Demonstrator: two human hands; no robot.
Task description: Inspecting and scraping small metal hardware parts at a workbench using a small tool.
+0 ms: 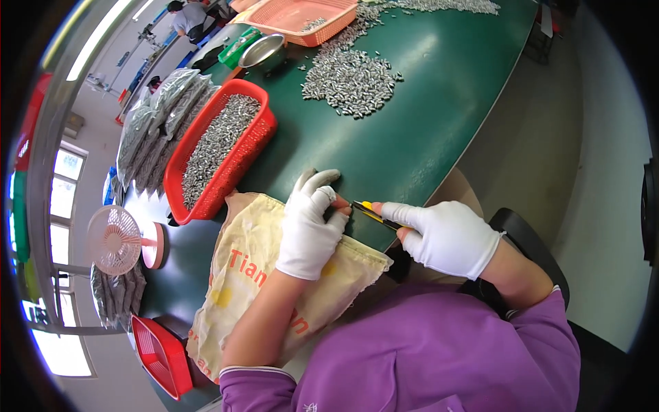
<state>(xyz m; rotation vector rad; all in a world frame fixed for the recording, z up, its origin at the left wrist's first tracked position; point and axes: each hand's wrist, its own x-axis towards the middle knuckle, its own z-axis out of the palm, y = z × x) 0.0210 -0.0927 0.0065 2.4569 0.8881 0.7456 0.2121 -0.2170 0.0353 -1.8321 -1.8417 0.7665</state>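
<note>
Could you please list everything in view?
Tool: 1, yellow and black, centre
Table: 1, green, centre
Cloth: 1, cream, lower centre
Filled basket: 1, red, left
Container: 1+, red, lower left
Upper basket: 1, salmon, top
Metal parts: countless, silver, baskets and table
Bowl: 1, silver, beside green device
Plastic bags: several, grey, left
Fan: 1, pink, left
Windows: several, white, left
Chair: 1, black, right
Co-workers: 1+, grey clothes, upper left
Shirt: 1, purple, bottom
Left hand: 1, white glove, centre
Right hand: 1, white glove, holding tool
</note>
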